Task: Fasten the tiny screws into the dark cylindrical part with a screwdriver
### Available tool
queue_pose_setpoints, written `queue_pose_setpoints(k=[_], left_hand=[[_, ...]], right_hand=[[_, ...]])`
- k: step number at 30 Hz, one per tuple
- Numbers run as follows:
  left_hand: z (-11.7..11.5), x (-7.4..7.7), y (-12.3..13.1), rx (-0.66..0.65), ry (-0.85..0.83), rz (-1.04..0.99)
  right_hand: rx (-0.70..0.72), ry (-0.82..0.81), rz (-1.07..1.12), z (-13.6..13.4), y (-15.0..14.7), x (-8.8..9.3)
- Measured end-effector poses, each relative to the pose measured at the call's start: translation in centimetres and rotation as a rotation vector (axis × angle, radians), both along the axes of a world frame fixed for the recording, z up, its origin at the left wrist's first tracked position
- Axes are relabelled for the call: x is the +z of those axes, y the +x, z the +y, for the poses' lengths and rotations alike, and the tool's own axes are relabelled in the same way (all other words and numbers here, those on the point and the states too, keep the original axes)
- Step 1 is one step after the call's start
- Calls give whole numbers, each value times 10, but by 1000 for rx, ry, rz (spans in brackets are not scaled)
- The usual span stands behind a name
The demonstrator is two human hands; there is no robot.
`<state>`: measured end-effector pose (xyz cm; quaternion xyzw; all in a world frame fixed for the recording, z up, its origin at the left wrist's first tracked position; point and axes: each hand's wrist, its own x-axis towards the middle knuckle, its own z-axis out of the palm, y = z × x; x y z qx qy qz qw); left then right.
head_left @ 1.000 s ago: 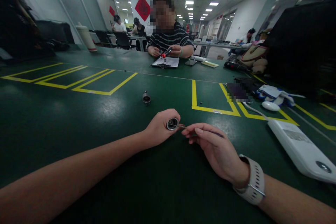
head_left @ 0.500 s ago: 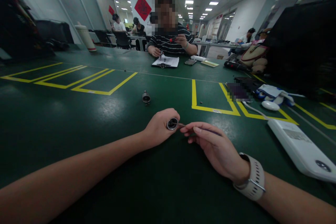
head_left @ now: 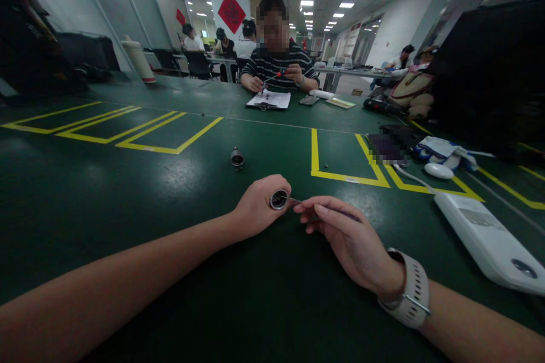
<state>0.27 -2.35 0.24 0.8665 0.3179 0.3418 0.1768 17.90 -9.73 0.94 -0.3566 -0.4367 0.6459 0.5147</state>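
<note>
My left hand (head_left: 260, 204) is wrapped round a metal cup-shaped part (head_left: 273, 206), whose round open end faces me. Small details inside its dark hollow are too fine to make out. Between the thumb and fingers of my right hand (head_left: 340, 227) lies a slim tool (head_left: 349, 215) with a thin metal tip. That tip reaches into the mouth of the part; whether it is a screwdriver or tweezers I cannot tell. A second metal cup-shaped part (head_left: 237, 157) rests on the green table (head_left: 187, 278) beyond my left hand, with tiny pieces beside it.
Yellow tape outlines (head_left: 349, 180) mark the table. On the right lie a white power bank (head_left: 485, 244) with a cable, a white mouse-like object (head_left: 438, 171) and a glove (head_left: 443, 150). Opposite, a person (head_left: 276, 62) holds a red-and-black tool above a clipboard (head_left: 269, 99).
My hands stay almost in place, while the tool and the cup-shaped part shift very slightly. The head of the person opposite has moved down and a little to the right.
</note>
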Motion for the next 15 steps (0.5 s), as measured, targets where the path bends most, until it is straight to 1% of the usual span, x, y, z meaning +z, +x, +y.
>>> queue_pose_setpoints(k=[5, 15], left_hand=[[0, 0, 0, -27, 21, 18], [-1, 1, 0, -18, 11, 43]], right_hand=[[26, 33, -55, -1, 0, 0], [6, 18, 7, 1, 3, -3]])
